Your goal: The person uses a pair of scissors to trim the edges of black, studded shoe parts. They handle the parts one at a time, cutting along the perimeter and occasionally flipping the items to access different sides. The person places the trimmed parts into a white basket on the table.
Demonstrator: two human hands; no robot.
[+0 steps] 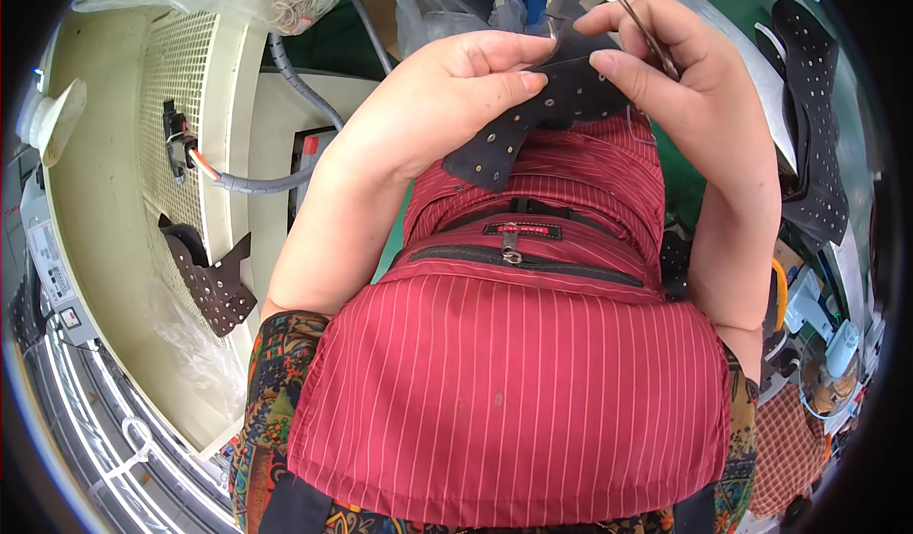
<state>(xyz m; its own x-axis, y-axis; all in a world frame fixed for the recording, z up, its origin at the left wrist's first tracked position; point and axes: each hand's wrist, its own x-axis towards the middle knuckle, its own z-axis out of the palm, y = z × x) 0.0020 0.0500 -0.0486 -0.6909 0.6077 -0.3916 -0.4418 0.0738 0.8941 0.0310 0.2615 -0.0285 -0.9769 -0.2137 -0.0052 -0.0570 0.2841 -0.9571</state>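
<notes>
Left fingers pinch a black eyeleted piece, which hangs below them over the red pinstriped apron; right fingers clasp a slim dark tool, thumb and forefinger parted at the piece's right side.

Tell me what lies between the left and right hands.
In the head view, a thin black sheet piece dotted with small eyelets bridges the stretch between the left hand and the right hand; both thumb tips overlap it.
</notes>
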